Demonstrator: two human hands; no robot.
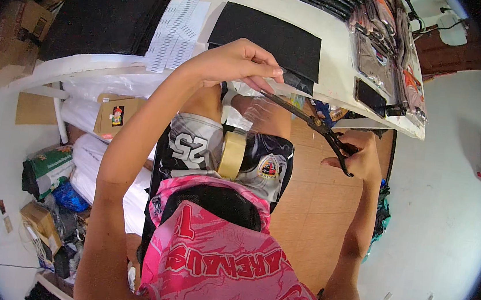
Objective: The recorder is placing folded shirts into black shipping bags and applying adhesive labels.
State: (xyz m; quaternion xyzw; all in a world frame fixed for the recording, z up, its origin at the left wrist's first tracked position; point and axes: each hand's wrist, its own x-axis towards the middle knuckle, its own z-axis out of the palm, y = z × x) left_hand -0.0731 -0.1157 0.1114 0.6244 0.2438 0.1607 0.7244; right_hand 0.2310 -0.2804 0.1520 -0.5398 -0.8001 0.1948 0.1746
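Note:
My left hand (234, 65) is raised at the table's front edge, thumb and fingers pinched on the end of a clear tape strip (255, 112). The strip hangs down toward my lap, where a roll of tape (232, 156) rests between my thighs. In my right hand (362, 157) is a pair of dark scissors (317, 124), fingers in the handle loops. Its blades point left and reach the strip just below my left fingertips; whether they have cut it I cannot tell. Behind my left hand lies a flat black folded piece (269, 37) on the table.
The white table (199, 7) holds a black stack (109, 13), printed label sheets (176, 34), a phone (370, 97) and packed garments (378, 42). Beneath it are a cardboard box (117, 116) and plastic wrap. Bags (47, 169) stand by the left wall.

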